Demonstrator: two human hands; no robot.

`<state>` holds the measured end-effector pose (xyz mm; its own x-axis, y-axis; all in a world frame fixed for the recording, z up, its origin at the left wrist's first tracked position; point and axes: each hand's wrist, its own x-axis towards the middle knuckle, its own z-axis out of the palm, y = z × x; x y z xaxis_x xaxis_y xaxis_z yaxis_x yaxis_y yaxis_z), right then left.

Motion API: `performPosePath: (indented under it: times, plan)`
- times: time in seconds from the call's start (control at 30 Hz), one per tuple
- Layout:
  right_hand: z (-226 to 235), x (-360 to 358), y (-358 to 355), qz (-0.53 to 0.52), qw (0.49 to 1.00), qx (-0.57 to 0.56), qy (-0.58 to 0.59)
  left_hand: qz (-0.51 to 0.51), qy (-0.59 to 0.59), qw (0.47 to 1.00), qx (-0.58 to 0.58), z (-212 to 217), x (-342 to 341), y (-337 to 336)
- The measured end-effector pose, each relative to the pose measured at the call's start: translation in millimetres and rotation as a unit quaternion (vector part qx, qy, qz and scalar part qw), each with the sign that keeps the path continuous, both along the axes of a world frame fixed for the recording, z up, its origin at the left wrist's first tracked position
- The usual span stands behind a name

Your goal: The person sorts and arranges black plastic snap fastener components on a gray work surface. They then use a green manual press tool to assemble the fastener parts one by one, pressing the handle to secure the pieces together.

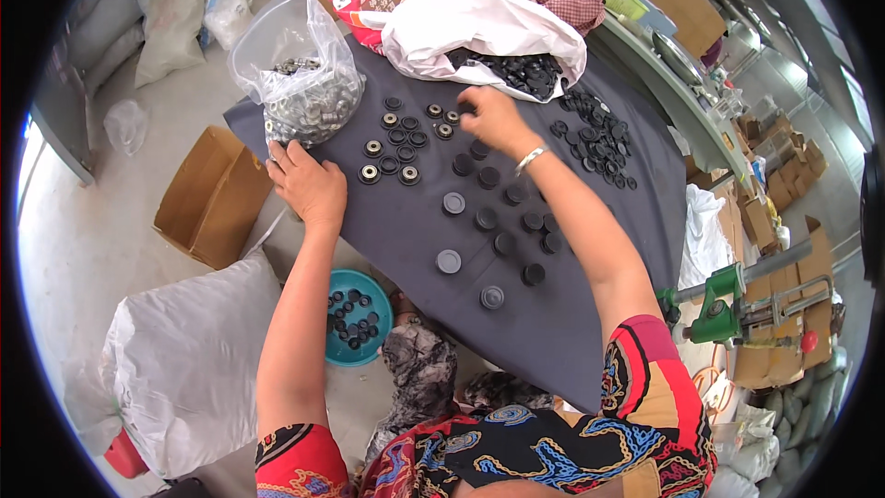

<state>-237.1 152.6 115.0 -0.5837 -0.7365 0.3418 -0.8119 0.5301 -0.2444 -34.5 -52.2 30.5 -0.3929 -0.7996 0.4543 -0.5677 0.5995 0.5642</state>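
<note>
My left hand (313, 189) lies at the lower edge of a clear plastic bag (318, 101) full of small metal ring-shaped parts, its fingers apart and touching the bag. Across the table, my right hand (498, 120) is closed, fingertips pinching a black round plastic cap (467, 108), partly hidden and slightly blurred. Between the hands stand black round caps (396, 136), several with a metal ring (370, 173) seated in the middle. Nearer to me, more black caps (487, 219) are scattered, some with greyish tops (448, 262).
A dark cloth covers the table (396, 240). Behind it lies an open white-and-red sack (479, 32) of black parts, with a loose pile (599, 138) at right. A teal basin (350, 355) with caps, a cardboard box (210, 198) and a white sack (194, 350) stand below left. A green clamp-like tool (719, 309) is at right.
</note>
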Motion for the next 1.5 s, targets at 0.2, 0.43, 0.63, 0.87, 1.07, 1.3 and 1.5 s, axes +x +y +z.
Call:
performPosePath:
  times: [0.2,0.43,0.63,0.87,1.07,1.3,1.5]
  plan:
    - [-12,-48,7,-0.091,0.991,0.043,-0.092,-0.005,0.009,1.0,0.007,-3,1,0]
    - [-34,-59,-7,-0.094,0.99,0.063,-0.083,-0.006,0.001,1.0,0.007,-2,4,-2]
    - [-33,-68,-9,-0.093,0.989,0.106,-0.043,-0.011,0.003,1.0,0.014,-1,3,-2]
    - [-27,-59,29,-0.131,0.978,0.165,0.001,-0.007,0.014,1.0,0.013,-2,2,-1]
    - [-11,-12,-13,-0.019,0.982,0.107,0.155,-0.011,0.017,1.0,0.012,-1,3,-2]
    - [-20,19,-73,0.055,0.993,0.107,-0.002,-0.009,0.012,1.0,0.013,-3,2,-2]
    - [-25,16,-91,0.047,0.984,0.167,-0.027,-0.012,0.014,1.0,0.013,-1,3,-3]
